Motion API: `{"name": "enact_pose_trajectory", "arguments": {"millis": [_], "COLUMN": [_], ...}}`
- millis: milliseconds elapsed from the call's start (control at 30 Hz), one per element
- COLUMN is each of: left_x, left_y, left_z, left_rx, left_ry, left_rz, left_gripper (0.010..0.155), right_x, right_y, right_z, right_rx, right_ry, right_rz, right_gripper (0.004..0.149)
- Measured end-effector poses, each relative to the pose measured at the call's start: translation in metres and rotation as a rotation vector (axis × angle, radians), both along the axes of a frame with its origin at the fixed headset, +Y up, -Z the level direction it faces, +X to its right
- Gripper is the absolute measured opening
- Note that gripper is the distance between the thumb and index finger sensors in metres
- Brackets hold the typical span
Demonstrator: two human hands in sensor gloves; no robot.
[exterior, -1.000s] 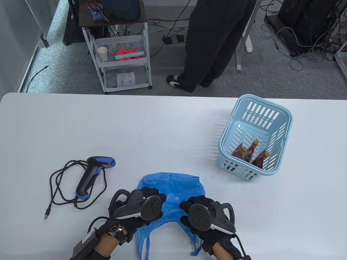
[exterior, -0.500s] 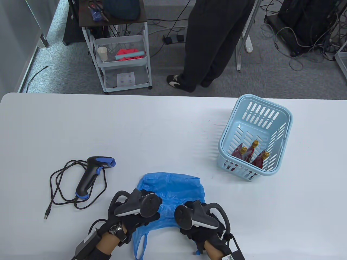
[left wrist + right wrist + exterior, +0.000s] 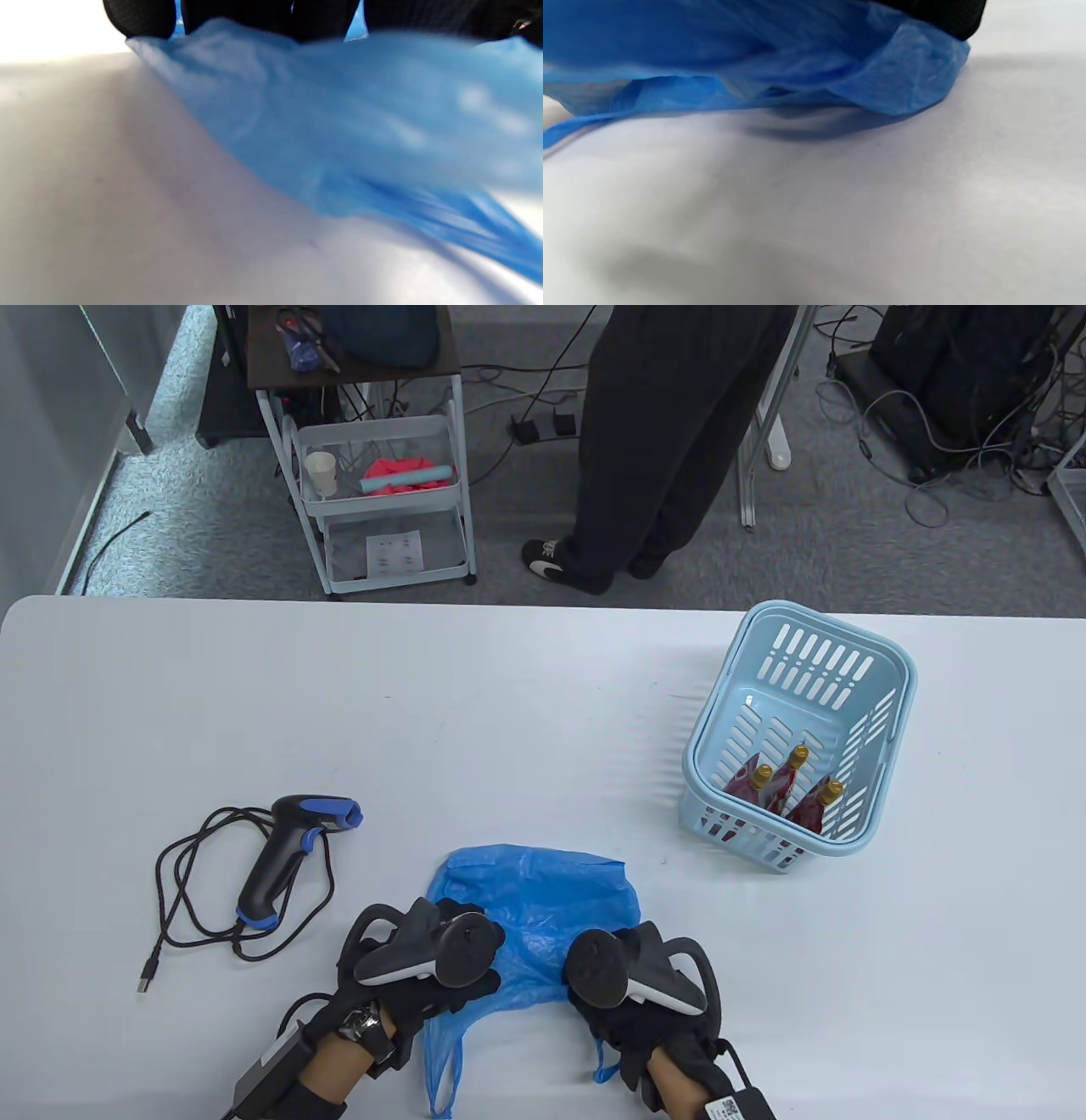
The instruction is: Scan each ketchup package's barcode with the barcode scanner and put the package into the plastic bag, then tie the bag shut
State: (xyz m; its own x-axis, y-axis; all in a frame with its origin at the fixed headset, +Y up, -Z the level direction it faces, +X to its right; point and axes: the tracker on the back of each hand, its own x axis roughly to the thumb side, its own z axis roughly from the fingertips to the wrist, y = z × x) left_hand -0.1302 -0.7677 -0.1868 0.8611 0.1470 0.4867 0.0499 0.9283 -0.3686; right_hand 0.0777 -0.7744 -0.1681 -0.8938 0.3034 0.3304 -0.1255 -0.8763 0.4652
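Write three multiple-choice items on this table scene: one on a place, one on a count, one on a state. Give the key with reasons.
1. Where are the ketchup packages?
A. in the blue plastic bag
B. in the light blue basket
C. beside the scanner

2. How many ketchup packages show?
A. one
B. three
C. five

3. What is the barcode scanner doing?
A. lying on the table, untouched
B. held by the left hand
C. standing in the basket

Key: B, their gold caps stand inside the basket; B, three caps are visible; A, both the left hand and the right hand are on the plastic bag.
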Motion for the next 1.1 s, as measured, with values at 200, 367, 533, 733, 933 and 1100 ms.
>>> {"name": "enact_pose_trajectory", "arguments": {"millis": [200,367,533,733,933,1100], "left_x": [-0.003,-0.005,-0.003,0.029,0.054,0.051], "left_y": [0.0,0.007,0.035,0.052,0.022,0.013], "left_z": [-0.001,-0.002,0.005,0.032,0.047,0.042], "left_rx": [-0.01,-0.014,0.065,0.122,0.177,0.218], "left_ry": [0.006,0.011,-0.02,-0.195,-0.267,-0.224], "left_rz": [0.028,0.081,0.175,0.187,-0.105,-0.178], "left_gripper": [0.066,0.064,0.061,0.057,0.064,0.065], "right_x": [0.01,0.011,0.012,0.014,0.016,0.016], "right_y": [0.001,0.001,0.001,0.002,0.002,0.002], "right_z": [-0.004,-0.006,-0.007,-0.008,-0.009,-0.009], "right_rx": [-0.048,-0.062,-0.082,-0.089,-0.091,-0.085], "right_ry": [-0.056,-0.072,-0.095,-0.122,-0.134,-0.131], "right_rz": [-0.1,-0.114,-0.133,-0.171,-0.192,-0.194], "right_gripper": [0.037,0.037,0.037,0.038,0.038,0.038]}}
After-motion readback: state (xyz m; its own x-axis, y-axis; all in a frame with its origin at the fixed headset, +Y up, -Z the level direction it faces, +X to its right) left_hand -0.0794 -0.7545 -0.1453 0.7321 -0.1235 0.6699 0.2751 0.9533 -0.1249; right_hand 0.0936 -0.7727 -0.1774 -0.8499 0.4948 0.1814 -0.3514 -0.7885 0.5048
